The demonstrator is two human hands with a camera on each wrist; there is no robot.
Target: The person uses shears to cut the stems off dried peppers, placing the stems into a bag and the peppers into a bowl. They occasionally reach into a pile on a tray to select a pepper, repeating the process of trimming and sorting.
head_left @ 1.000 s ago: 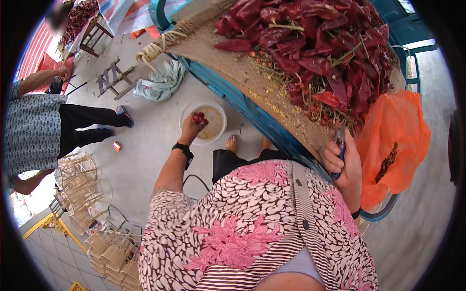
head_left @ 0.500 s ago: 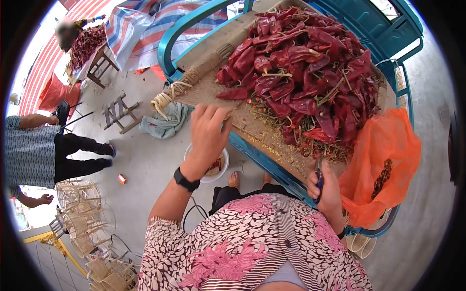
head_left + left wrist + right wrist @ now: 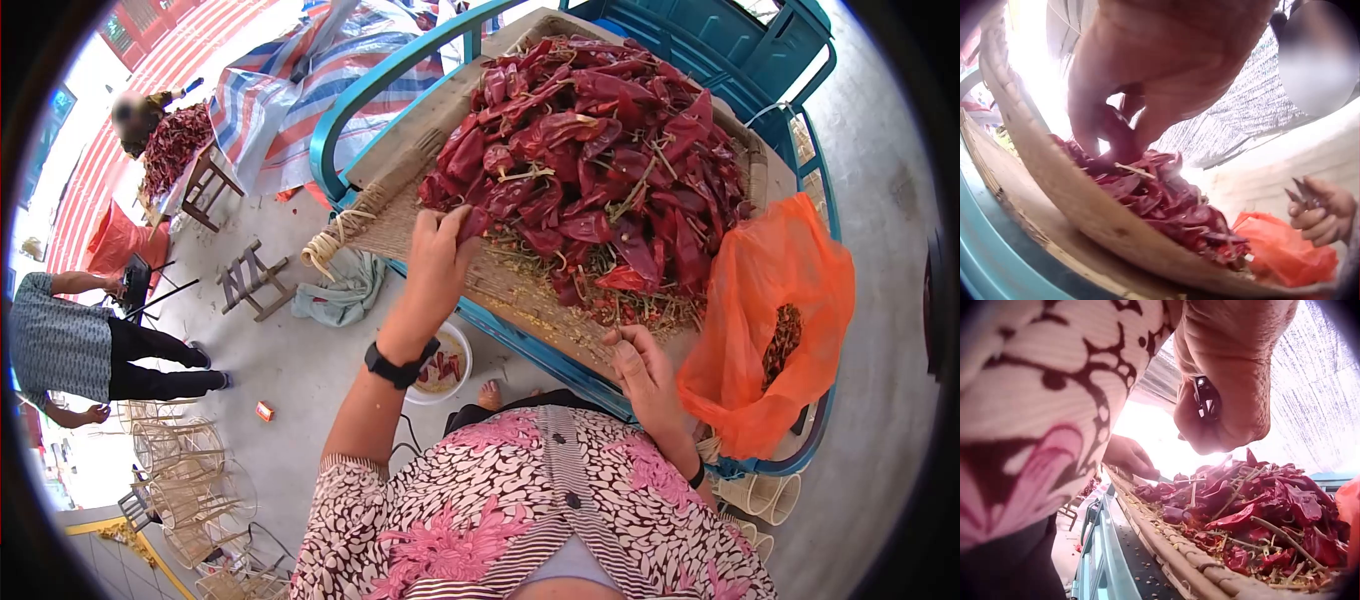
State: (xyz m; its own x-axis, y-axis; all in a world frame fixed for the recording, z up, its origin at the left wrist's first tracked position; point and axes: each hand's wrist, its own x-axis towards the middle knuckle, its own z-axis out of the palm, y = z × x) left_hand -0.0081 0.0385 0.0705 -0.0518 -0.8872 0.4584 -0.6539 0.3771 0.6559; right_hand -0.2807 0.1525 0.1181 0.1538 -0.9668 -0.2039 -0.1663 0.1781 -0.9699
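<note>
At the near left side of the pile of dried red chilies (image 3: pixel 590 150), my left hand (image 3: pixel 432 275) pinches a dark red chili (image 3: pixel 474 223) between thumb and fingers. Up close in the left wrist view, that chili (image 3: pixel 1116 131) hangs between the fingertips just over the pile. Beside the orange bag, my right hand (image 3: pixel 648 380) grips a pair of snips (image 3: pixel 1300 192), whose two pointed blades stand apart in the left wrist view. Part of the snips shows inside the curled fingers in the right wrist view. The pile lies on a woven tray (image 3: pixel 400 225).
An orange plastic bag (image 3: pixel 770 330) lies at the right edge. Below the left forearm, a white bucket (image 3: pixel 458 345) holds red chili pieces. A teal metal frame (image 3: pixel 540 345) borders the tray. On the floor are a small wooden rack (image 3: pixel 255 280) and a grey-green cloth bag (image 3: pixel 343 290). A person (image 3: pixel 70 335) stands left.
My left hand has risen from the white bucket, where it held red chili, to the pile, and now pinches another chili. The right hand keeps the snips near the tray's edge.
</note>
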